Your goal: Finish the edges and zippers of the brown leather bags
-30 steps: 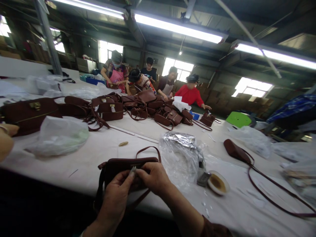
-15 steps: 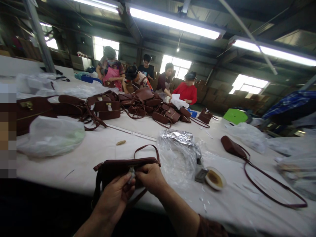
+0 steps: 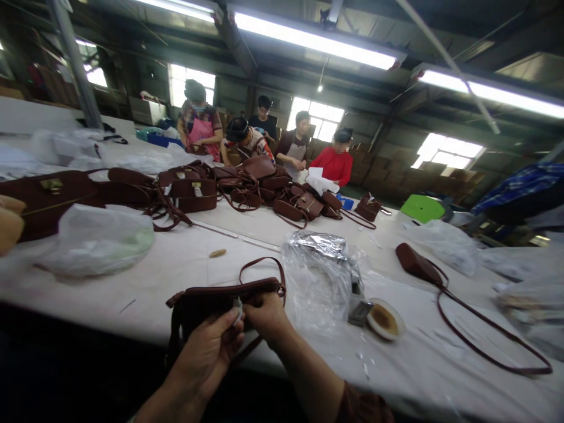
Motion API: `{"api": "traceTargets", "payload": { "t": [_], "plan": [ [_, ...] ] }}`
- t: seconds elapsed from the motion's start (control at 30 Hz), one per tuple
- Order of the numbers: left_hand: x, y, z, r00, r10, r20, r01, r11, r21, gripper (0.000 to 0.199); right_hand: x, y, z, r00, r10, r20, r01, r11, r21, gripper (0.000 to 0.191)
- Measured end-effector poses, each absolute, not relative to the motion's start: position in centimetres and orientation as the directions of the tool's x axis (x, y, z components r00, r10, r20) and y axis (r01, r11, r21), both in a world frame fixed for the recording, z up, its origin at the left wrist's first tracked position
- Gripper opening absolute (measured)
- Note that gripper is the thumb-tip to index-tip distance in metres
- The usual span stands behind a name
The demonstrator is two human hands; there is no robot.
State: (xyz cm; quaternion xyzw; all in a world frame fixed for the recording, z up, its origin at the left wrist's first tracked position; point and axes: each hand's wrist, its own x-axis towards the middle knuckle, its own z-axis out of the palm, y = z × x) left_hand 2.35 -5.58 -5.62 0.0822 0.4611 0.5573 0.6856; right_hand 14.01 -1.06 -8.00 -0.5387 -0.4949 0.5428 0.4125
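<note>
A dark brown handbag (image 3: 194, 308) stands upright at the table's near edge, its thin strap looped above the right end. My left hand (image 3: 207, 352) is closed at the bag's front, thumb and fingers pinching a small pale-grey wrapped piece (image 3: 238, 311); its kind does not show clearly. Just right of it, my right hand (image 3: 269, 317) has its fingers curled in against the bag's front below the zipped top edge. Those fingertips are hidden, so what they grip is unclear.
Brown handbags (image 3: 259, 182) lie heaped across the white table (image 3: 167, 294). Clear plastic wrap (image 3: 315, 282), a metal block (image 3: 360, 312) and a dish of brown paste (image 3: 384, 320) sit to the right. Several people stand beyond the heap. Part of another person's hand (image 3: 9, 223) shows at left.
My right fingers have shifted slightly and tucked further in against the bag. My left hand keeps its pinch on the small grey piece. Beyond the heap, one worker's hands have drawn back from the white paper.
</note>
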Motion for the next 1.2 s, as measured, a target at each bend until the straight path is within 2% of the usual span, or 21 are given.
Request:
{"api": "traceTargets", "payload": {
  "t": [0.1, 0.17, 0.27, 0.33, 0.43, 0.6, 0.83, 1.0, 1.2],
  "plan": [
    [2.7, -5.8, -5.8, -0.084, 0.864, -0.497, -0.655, 0.327, 0.681, 0.017, 14.5, -1.1, -7.8, -0.137, 0.984, -0.109, 0.149, -0.089, -0.985, 0.007],
    [2.9, -5.9, -5.9, -0.103, 0.877, -0.47, -0.631, 0.308, 0.712, 0.018, 14.9, -1.5, -7.5, -0.1, 0.992, -0.071, 0.188, -0.051, -0.981, 0.009],
    [2.9, -6.0, -6.1, -0.123, 0.887, -0.446, -0.601, 0.291, 0.745, 0.019, 15.4, -2.4, -6.7, -0.003, 1.0, -0.015, 0.174, -0.015, -0.985, 0.019],
    [3.0, -6.1, -6.2, -0.111, 0.892, -0.438, -0.582, 0.299, 0.756, 0.023, 15.4, -3.1, -6.1, -0.04, 0.999, -0.005, 0.147, 0.001, -0.989, 0.026],
    [2.9, -6.2, -6.3, -0.082, 0.89, -0.449, -0.55, 0.335, 0.765, 0.031, 14.8, -3.6, -5.7, -0.115, 0.993, -0.027, 0.127, -0.013, -0.992, 0.023],
    [2.1, -6.8, -7.1, -0.073, 0.9, -0.431, -0.493, 0.343, 0.8, 0.034, 14.2, -3.3, -6.2, -0.076, 0.994, -0.076, 0.036, -0.073, -0.997, 0.024],
    [0.5, -6.9, -8.1, -0.004, 0.908, -0.42, -0.612, 0.33, 0.719, 0.038, 14.2, -3.0, -7.1, -0.076, 0.993, -0.089, 0.061, -0.084, -0.995, 0.027],
    [1.4, -5.8, -7.4, -0.119, 0.913, -0.391, -0.619, 0.24, 0.748, 0.04, 14.3, -3.0, -7.4, -0.108, 0.989, -0.1, 0.068, -0.093, -0.993, 0.032],
    [2.1, -5.7, -7.9, -0.161, 0.929, -0.333, -0.547, 0.196, 0.814, 0.036, 14.2, -3.7, -6.7, -0.157, 0.971, -0.18, -0.071, -0.192, -0.979, 0.037]
  ]
}}
